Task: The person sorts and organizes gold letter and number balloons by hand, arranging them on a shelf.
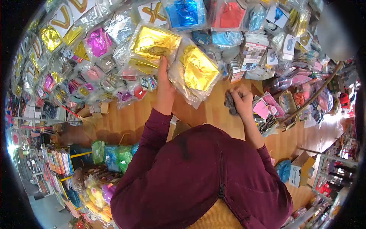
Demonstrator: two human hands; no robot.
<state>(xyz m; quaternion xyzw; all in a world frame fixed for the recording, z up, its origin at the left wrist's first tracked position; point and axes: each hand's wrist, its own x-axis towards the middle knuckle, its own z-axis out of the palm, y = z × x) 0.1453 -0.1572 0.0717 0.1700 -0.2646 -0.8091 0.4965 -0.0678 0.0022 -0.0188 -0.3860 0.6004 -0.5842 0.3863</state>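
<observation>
My left hand [166,86] reaches up to the wall display, thumb lying over the front of a clear plastic packet of gold foil [158,40]; its other fingers are hidden behind the packet. A second gold foil packet [200,68] hangs tilted just to the right of that hand. Lower and farther right, my right hand [243,101] is closed around a crumpled dark grey cloth [230,102], apart from the packets.
Hanging packets include blue foil [187,13], red foil [230,15] and purple foil [98,42]. A wooden stick [314,96] slants across the goods at right. Below lies wooden flooring [213,114]. A cardboard box [301,170] stands lower right, and plush toys [95,194] lower left.
</observation>
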